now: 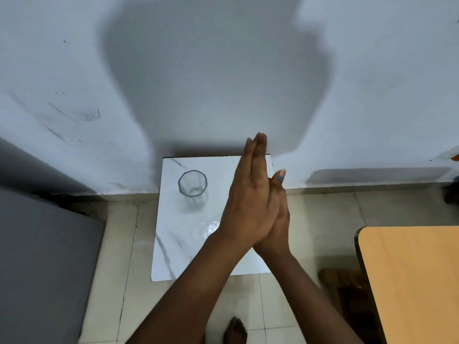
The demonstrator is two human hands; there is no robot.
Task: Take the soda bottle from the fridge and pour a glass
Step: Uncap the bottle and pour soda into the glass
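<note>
A clear, faceted drinking glass (192, 186) stands upright and empty near the back left of a small white marble-pattern table (173, 254). My left hand (250, 194) and my right hand (279, 214) are pressed palm to palm above the table's right side, fingers straight and pointing toward the wall. Neither hand holds anything. The glass is to the left of my hands and apart from them. No soda bottle is in view.
A grey appliance top (42, 256), perhaps the fridge, fills the lower left. A wooden table corner (409, 281) juts in at the lower right with a dark stool (345, 286) beside it. A white wall (223, 70) rises behind. My bare foot (235, 330) stands on the tiled floor.
</note>
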